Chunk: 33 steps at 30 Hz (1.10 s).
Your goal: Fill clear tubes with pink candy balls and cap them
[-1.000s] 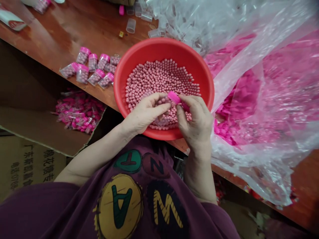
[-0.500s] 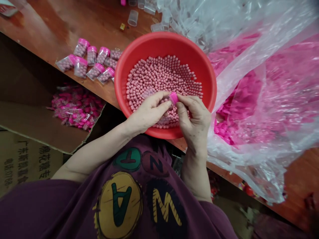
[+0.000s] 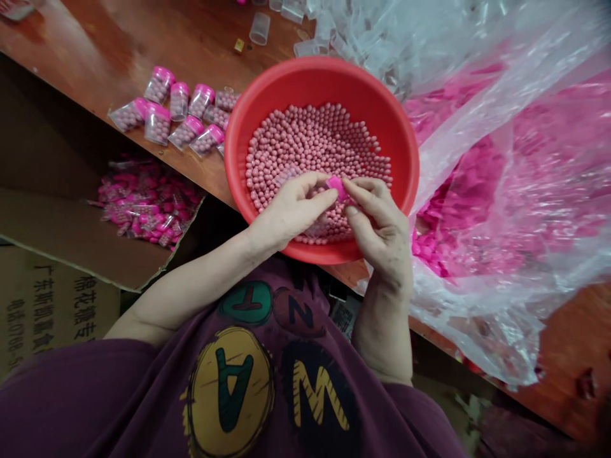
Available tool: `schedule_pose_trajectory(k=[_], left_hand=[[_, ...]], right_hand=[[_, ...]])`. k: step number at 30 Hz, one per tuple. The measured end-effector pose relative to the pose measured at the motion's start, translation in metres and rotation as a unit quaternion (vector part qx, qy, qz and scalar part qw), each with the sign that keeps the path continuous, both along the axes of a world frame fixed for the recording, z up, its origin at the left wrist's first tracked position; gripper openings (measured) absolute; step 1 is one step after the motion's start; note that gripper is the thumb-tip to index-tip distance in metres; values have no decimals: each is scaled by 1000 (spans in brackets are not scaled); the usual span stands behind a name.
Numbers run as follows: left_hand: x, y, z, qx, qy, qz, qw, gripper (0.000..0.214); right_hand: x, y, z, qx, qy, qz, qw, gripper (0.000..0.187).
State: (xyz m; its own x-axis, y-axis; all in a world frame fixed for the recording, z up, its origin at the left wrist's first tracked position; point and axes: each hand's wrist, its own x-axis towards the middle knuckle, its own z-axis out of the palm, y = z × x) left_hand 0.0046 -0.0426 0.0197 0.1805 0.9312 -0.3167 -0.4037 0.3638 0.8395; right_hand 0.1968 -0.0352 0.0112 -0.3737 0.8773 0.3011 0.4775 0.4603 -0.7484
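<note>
Over the near part of a red basin (image 3: 241, 191) I hold a small clear jar with a pink cap (image 3: 337, 186). My left hand (image 3: 293, 213) is closed on it, its thumb against the cap and the jar's body mostly hidden by the fingers. My right hand (image 3: 379, 222) pinches the cap's right edge between thumb and fingertips. Below both hands, many small pink balls (image 3: 310, 143) cover the basin's bottom. A clear empty jar lies partly among them, left of my fingers.
Capped jars filled with pink balls (image 3: 157, 124) lie on the wooden table (image 3: 95, 44) at left. Below them, a cardboard box (image 3: 71, 222) holds a heap of pink-capped jars. Clear empty jars (image 3: 260, 28) lie behind the basin. A plastic bag (image 3: 477, 305) of pink pieces spreads at right.
The pink cap has tilted and shifted slightly right between my fingers. My left thumb has moved onto it, and my right hand has shifted a little right. The view has moved slightly.
</note>
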Motion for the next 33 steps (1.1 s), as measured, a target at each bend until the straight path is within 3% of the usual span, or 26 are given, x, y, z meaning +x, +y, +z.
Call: schedule_pose_trajectory(k=[5, 9, 12, 16, 20, 25, 29, 33], left_hand=[[-2, -1, -1, 31, -11, 24, 999, 8], [-2, -3, -9, 71, 15, 25, 997, 5], [-2, -3, -12, 100, 32, 16, 994, 7], [-2, -4, -11, 98, 32, 7, 995, 6], [-1, -5, -8, 67, 37, 10, 997, 7], [1, -4, -8, 54, 46, 22, 997, 7], [0, -2, -8, 52, 36, 30, 998, 15], [0, -2, -7, 24, 58, 19, 998, 18]], right_hand=[[-2, 3, -22, -17, 84, -83, 993, 56], [-10, 1, -30, -30, 71, -150, 986, 53], [-13, -8, -21, -6, 38, -123, 992, 55], [-15, -18, -7, 33, -46, -37, 998, 72], [-19, -17, -14, 49, -128, -8, 990, 91], [-30, -17, -21, 134, -167, -55, 975, 79], [-33, -18, -14, 116, -235, -41, 964, 79], [-32, -15, -13, 103, -232, -47, 966, 72]])
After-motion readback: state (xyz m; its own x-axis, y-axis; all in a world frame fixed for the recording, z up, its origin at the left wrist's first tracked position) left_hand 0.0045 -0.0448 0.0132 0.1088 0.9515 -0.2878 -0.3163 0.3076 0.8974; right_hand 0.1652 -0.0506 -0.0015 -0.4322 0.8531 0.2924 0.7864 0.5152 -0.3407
